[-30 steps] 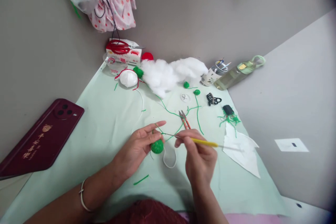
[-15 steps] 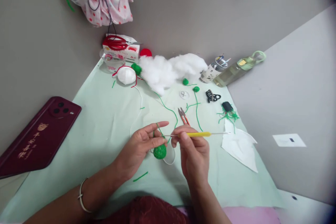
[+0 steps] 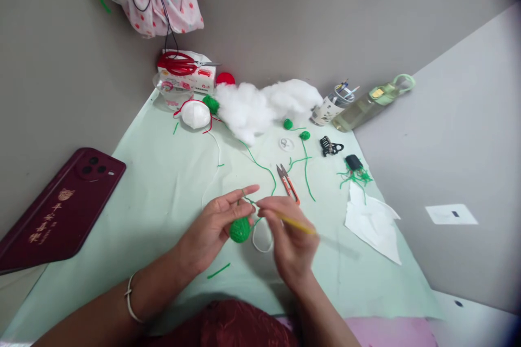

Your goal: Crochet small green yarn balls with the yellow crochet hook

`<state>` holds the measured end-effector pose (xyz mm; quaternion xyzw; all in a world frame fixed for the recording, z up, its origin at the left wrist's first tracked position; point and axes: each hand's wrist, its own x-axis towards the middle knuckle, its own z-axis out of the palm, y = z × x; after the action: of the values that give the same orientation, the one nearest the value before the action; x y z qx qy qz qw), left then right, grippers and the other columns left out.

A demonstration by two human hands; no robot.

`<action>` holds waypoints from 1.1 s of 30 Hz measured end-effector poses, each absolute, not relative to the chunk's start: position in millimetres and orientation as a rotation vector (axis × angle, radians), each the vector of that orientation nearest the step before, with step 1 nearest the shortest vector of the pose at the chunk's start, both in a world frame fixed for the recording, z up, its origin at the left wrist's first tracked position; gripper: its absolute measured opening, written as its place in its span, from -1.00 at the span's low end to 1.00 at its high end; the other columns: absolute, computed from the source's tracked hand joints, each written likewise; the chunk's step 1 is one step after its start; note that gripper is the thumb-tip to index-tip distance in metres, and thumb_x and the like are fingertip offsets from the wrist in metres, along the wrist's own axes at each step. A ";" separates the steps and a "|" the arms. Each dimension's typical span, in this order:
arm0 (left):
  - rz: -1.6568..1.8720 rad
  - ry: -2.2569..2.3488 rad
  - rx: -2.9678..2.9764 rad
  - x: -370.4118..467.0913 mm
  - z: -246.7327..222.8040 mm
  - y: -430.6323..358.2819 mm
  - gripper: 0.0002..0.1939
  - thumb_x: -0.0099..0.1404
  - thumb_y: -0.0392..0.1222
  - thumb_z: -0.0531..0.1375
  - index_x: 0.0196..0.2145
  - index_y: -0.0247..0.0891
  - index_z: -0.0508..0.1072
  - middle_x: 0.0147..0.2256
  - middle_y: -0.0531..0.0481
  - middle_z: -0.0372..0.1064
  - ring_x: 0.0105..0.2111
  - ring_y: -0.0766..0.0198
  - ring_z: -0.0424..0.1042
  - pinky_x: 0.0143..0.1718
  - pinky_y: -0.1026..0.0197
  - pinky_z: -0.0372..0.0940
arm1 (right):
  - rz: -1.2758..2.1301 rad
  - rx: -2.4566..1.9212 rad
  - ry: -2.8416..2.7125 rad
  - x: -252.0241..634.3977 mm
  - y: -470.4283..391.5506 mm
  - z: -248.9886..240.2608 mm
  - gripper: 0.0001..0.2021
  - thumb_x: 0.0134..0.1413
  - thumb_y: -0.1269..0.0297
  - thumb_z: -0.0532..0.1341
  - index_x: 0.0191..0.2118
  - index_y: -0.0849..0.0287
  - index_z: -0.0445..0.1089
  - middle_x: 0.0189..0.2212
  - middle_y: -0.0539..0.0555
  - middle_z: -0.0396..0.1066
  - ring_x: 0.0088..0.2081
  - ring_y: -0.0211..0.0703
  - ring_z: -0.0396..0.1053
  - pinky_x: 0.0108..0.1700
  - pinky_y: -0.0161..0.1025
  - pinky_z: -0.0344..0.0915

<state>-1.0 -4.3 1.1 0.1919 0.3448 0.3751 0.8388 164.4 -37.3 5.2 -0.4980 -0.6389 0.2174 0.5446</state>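
Observation:
My left hand [image 3: 207,230] pinches a small green crocheted ball [image 3: 240,230], which hangs just below the thumb. Green yarn [image 3: 249,199] passes over its raised index finger. Between the fingers of my right hand [image 3: 291,241] is a crochet hook with a yellow handle [image 3: 296,222]. The hook's near tip meets the yarn by my left fingertips, though the fingers hide the exact spot. Its far end is smeared by motion. A loop of white yarn [image 3: 262,236] lies on the table between the hands.
Orange-handled thread snips [image 3: 288,184] lie just beyond my right hand. White stuffing [image 3: 248,111], a white yarn ball [image 3: 196,114] and two small green balls sit farther back. At the right are a hair claw [image 3: 330,146], a bottle [image 3: 368,105] and white paper [image 3: 370,222]; a phone [image 3: 61,206] is left.
The crochet hook has swung from nearly level to slanting down to the right, as my right hand turned and shifted slightly left. The green crocheted ball has moved a little left and up.

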 end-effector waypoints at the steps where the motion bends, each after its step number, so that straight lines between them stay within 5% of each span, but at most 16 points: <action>1: 0.787 0.733 0.419 -1.9 1.4 -3.3 -0.53 0.21 -0.10 0.50 0.08 -0.16 0.66 -0.39 0.07 0.48 -0.42 0.42 0.37 -0.36 0.35 0.23 | 0.651 -1.180 -1.373 165.6 -35.8 7.2 -0.78 0.35 0.41 0.26 -0.13 -0.03 0.65 -0.32 0.04 0.60 -0.32 -0.16 0.54 -0.24 -0.19 0.50; 5: 0.861 0.792 0.533 -1.0 2.8 -3.7 -0.59 0.17 -0.13 0.53 -0.01 -0.16 0.69 -0.43 0.09 0.48 -0.39 0.36 0.44 -0.30 0.30 0.28 | 1.019 -1.073 -1.031 161.8 -30.8 10.1 -0.87 0.31 0.28 0.34 -0.26 0.03 0.66 -0.33 0.01 0.56 -0.47 -0.30 0.44 -0.39 -0.27 0.44; 11: 0.876 0.759 0.558 3.8 1.0 -10.2 -0.62 0.19 -0.14 0.52 -0.02 -0.15 0.67 -0.36 0.05 0.55 -0.27 0.26 0.55 -0.06 0.17 0.35 | 1.042 -1.101 -1.055 146.2 -34.4 5.0 -0.88 0.31 0.28 0.34 -0.22 0.00 0.67 -0.29 0.00 0.56 -0.43 -0.31 0.47 -0.36 -0.29 0.46; 17: 0.798 0.669 0.509 -2.9 3.7 -3.3 -0.55 0.24 -0.15 0.48 0.10 -0.15 0.64 -0.44 0.13 0.39 -0.43 0.42 0.36 -0.32 0.30 0.23 | 0.898 -1.131 -1.090 160.8 -35.0 9.9 -0.89 0.30 0.26 0.35 -0.25 0.05 0.67 -0.32 0.03 0.58 -0.43 -0.26 0.47 -0.33 -0.24 0.45; 23: 0.820 0.728 0.592 -0.8 8.3 -4.0 -0.71 0.17 -0.14 0.51 -0.14 -0.22 0.68 -0.47 0.08 0.44 -0.44 0.33 0.38 -0.39 0.26 0.20 | 1.010 -1.118 -1.000 165.5 -35.2 14.3 -0.83 0.28 0.20 0.35 -0.32 0.12 0.63 -0.38 0.04 0.54 -0.51 -0.26 0.42 -0.43 -0.24 0.41; 27: 0.896 0.771 0.675 5.0 7.8 -8.8 -0.79 0.18 -0.12 0.50 -0.38 -0.24 0.58 -0.45 0.01 0.56 -0.38 0.24 0.48 -0.27 0.20 0.30 | 0.971 -1.185 -1.236 161.8 -37.9 16.3 -0.85 0.32 0.24 0.32 -0.26 0.10 0.63 -0.39 0.03 0.52 -0.43 -0.23 0.46 -0.35 -0.23 0.46; 33: 0.899 0.797 0.562 -4.7 8.0 2.3 -0.74 0.11 -0.10 0.54 -0.42 -0.23 0.57 -0.50 0.05 0.48 -0.44 0.31 0.40 -0.37 0.27 0.25 | 0.657 -1.594 -1.759 216.7 -12.1 -1.8 -0.74 0.33 0.19 0.29 0.07 0.07 0.49 -0.15 0.10 0.56 -0.20 -0.12 0.53 -0.12 -0.15 0.49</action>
<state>-4.7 2.3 8.0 0.2609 0.3698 0.4174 0.7880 216.7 -12.1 -1.8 -0.6102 -0.6735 0.2516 0.3329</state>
